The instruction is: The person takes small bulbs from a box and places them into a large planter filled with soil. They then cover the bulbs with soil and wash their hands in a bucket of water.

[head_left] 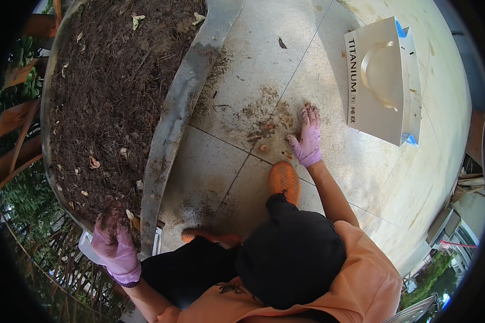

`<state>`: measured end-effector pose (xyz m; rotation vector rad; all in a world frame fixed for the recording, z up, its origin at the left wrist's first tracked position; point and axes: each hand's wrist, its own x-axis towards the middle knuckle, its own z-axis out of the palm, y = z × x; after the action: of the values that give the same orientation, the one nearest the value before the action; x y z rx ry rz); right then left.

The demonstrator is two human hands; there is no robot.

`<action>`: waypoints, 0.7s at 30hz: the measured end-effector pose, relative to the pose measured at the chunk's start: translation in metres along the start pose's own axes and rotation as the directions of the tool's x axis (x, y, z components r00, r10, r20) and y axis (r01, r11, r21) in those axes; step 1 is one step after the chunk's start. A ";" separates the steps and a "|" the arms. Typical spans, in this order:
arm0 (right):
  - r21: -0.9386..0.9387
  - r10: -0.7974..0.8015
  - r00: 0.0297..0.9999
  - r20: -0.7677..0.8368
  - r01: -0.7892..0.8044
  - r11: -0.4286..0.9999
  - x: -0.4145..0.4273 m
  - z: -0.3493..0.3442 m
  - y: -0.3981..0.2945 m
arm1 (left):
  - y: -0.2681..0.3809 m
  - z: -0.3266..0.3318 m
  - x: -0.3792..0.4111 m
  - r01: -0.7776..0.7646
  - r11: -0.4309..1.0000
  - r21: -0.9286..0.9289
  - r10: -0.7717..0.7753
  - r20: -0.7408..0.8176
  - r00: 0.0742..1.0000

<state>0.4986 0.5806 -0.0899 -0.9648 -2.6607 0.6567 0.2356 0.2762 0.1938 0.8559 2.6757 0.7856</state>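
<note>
My left hand (116,250), in a pink glove, is at the near left end of a raised bed of dark soil (109,93). Soil coats its fingers, which blend into the bed, so whether they hold a clump is unclear. Part of a white object (89,247) shows beside its wrist. On the tiled floor (210,161), my right hand (307,139) is spread palm down in a matching glove, thumb apart and fingertips dirty. Loose soil and leaf bits (266,121) lie scattered just left of it.
A grey rim (167,133) borders the bed. To the right, a pale paper bag (378,82) with writing and a ribbon handle lies on the floor. Orange shoes (285,181) are on my feet. Green plants (36,202) grow beyond the bed's left side.
</note>
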 end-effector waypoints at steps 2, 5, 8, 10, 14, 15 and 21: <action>0.130 -0.175 0.955 0.240 0.147 0.981 0.008 0.017 -0.035 | 0.002 0.002 0.001 -0.016 0.999 -0.052 0.016 -0.007 1.000; 0.235 -0.372 0.807 0.458 0.294 0.926 0.019 0.028 -0.059 | 0.001 -0.001 0.001 0.058 0.998 0.019 -0.057 -0.019 0.998; 0.250 -0.389 0.817 0.426 0.307 0.918 0.027 0.016 -0.060 | 0.009 0.005 0.003 0.043 0.997 -0.068 -0.044 -0.017 0.999; 0.278 -0.277 0.919 0.279 0.199 0.940 0.028 -0.002 -0.054 | 0.017 0.030 -0.012 0.248 0.903 -0.352 -0.278 -0.039 0.960; -0.128 0.122 0.978 -0.168 -0.144 0.981 0.006 -0.010 -0.019 | 0.037 0.133 -0.031 -0.001 0.985 -0.174 0.078 0.435 0.897; -0.163 0.256 0.958 -0.127 -0.275 0.948 0.001 -0.013 -0.014 | 0.020 0.168 -0.036 -0.028 0.992 -0.122 0.076 0.409 0.910; 0.037 0.298 0.955 0.001 -0.298 0.954 -0.013 0.004 -0.031 | -0.002 0.300 0.013 0.054 0.982 0.183 -0.114 0.338 0.934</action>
<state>0.4901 0.5497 -0.0787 -1.3712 -2.5106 0.7598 0.3320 0.4092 -0.0577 0.8231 2.4651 0.3466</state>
